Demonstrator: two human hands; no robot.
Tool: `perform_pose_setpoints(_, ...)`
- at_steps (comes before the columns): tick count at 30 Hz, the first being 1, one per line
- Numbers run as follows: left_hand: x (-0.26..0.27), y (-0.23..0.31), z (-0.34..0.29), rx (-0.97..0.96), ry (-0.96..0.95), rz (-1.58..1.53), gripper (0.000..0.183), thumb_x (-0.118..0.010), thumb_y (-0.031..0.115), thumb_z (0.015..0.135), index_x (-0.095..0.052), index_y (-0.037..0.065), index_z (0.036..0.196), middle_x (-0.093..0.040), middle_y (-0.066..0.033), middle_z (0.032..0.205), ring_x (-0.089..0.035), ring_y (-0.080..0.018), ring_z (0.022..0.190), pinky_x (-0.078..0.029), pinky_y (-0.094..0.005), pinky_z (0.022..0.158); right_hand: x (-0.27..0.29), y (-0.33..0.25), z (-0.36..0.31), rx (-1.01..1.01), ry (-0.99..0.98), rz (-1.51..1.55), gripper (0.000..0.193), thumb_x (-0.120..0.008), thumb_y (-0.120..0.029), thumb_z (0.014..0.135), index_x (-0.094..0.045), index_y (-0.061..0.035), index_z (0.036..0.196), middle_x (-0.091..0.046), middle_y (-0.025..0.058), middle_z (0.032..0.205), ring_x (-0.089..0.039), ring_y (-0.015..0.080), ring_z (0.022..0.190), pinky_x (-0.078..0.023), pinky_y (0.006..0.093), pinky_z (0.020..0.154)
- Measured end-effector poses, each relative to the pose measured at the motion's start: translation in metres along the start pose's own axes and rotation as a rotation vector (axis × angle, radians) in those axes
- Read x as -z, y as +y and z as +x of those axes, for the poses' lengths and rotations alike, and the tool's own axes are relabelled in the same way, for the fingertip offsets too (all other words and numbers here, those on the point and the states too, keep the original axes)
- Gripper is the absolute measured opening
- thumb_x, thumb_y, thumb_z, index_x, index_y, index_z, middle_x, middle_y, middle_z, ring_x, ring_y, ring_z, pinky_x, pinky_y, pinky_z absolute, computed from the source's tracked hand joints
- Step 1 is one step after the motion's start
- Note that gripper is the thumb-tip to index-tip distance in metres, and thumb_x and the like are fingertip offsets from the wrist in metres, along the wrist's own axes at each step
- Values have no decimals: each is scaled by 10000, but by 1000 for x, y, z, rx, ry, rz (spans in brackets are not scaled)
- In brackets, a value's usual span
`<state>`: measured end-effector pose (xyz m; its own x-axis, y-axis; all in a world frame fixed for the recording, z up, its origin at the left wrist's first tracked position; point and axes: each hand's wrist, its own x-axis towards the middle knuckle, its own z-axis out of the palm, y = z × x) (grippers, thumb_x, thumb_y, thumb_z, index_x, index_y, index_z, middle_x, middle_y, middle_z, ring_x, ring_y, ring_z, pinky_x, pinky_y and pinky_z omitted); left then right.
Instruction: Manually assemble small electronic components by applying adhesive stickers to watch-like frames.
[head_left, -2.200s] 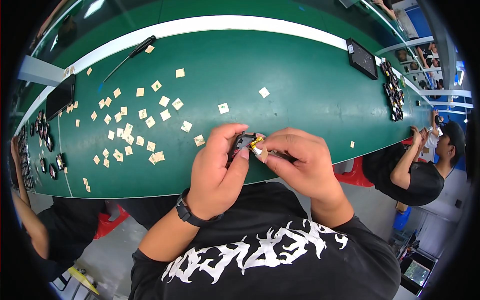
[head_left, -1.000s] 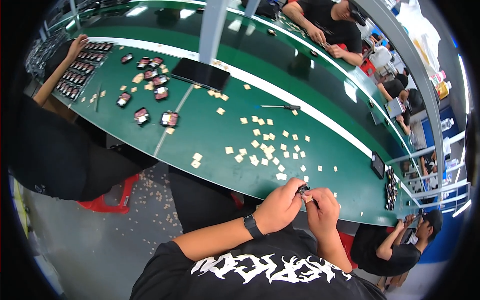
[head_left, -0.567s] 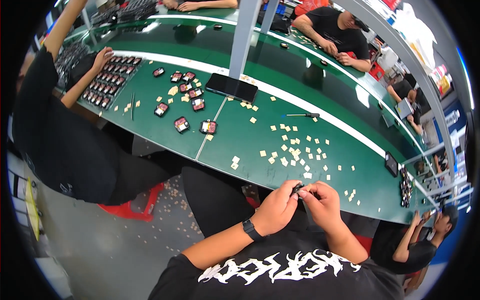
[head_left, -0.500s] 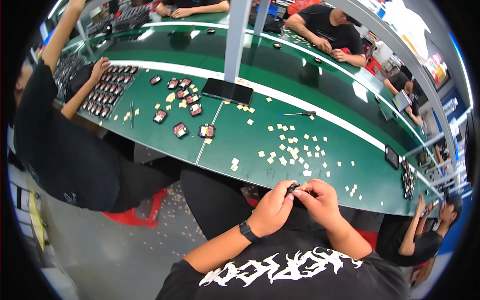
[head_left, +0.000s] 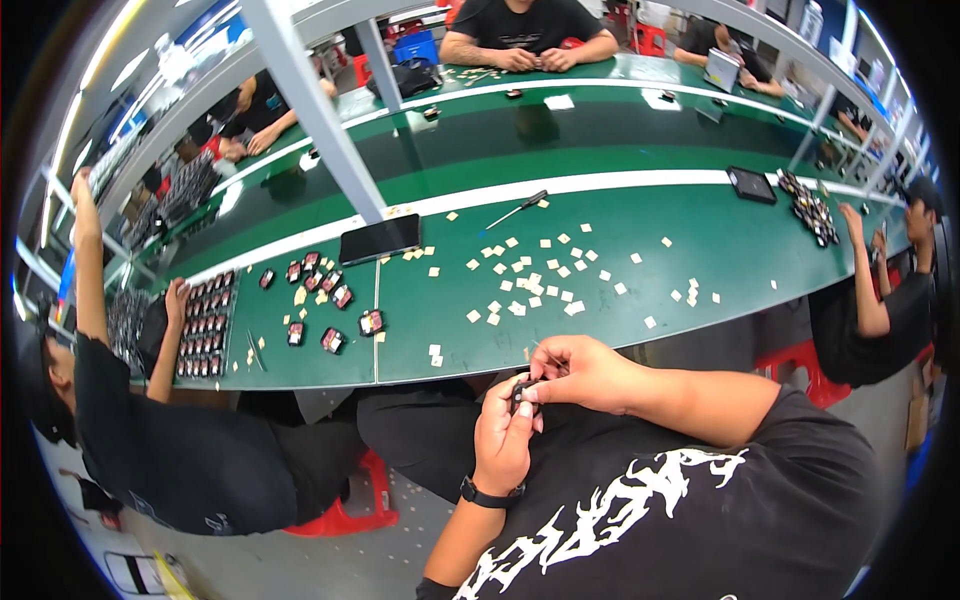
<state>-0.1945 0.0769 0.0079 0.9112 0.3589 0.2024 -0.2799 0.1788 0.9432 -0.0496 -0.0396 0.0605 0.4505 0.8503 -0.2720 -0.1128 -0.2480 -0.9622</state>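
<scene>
Close to my body, below the bench's near edge, my left hand [head_left: 503,432] holds a small black device [head_left: 520,396] between thumb and fingers. Most of the device is hidden by my hands. My right hand [head_left: 582,374] is closed in a pinch right above it, fingertips touching or nearly touching it; what they pinch, if anything, is too small to make out. Beyond my hands, many small pale-yellow squares [head_left: 535,285] lie scattered on the green bench [head_left: 440,330].
Several small black-and-red devices [head_left: 332,341] lie to the left, beside a tray of similar ones [head_left: 205,325]. A black phone-like slab [head_left: 380,240] rests near a grey post [head_left: 330,120]. A screwdriver [head_left: 518,208] lies farther back. Co-workers sit left, right and across.
The view has swung, so the bench now lies more level. My hands have come nearer my body, and my right hand has moved over the device in my left.
</scene>
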Motion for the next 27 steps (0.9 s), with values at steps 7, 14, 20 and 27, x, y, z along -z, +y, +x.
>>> perform_pose_setpoints(7, -22, 11, 18, 254, 239, -260, 201, -487, 64, 1011, -536, 4, 1197, -590, -88, 894, -487, -98, 596, -385, -212, 501, 12, 8, -5, 32, 6, 196, 214, -711, -218, 959, -648, -13, 957, -645, 0, 845, -582, 71, 770, -473, 241, 655)
perform_pose_setpoints(14, -59, 29, 67, 272, 193, -153, 136, -536, 54, 1008, -542, 12, 1137, -667, -135, 895, -515, -90, 566, -349, -190, 459, 66, -12, -34, 57, 69, 387, 148, -605, -92, 1016, -638, 45, 1064, -694, 95, 1002, -677, 149, 950, -576, 309, 860)
perform_pose_setpoints(20, -85, 17, 111, 207, 50, 48, 114, -531, 71, 1023, -528, 17, 1124, -595, -61, 819, -506, -85, 565, -363, -197, 482, 96, -3, -41, 188, 160, 377, 140, -599, -75, 1018, -635, 49, 1070, -693, 92, 1023, -669, 132, 979, -556, 286, 885)
perform_pose_setpoints(27, -97, -4, 162, 224, -127, 146, 111, -526, 105, 1032, -516, 29, 1112, -632, -83, 805, -508, -80, 563, -376, -191, 489, 121, 3, -37, 159, 366, 381, 145, -610, -94, 1009, -643, 44, 1038, -695, 66, 965, -631, 83, 900, -520, 255, 791)
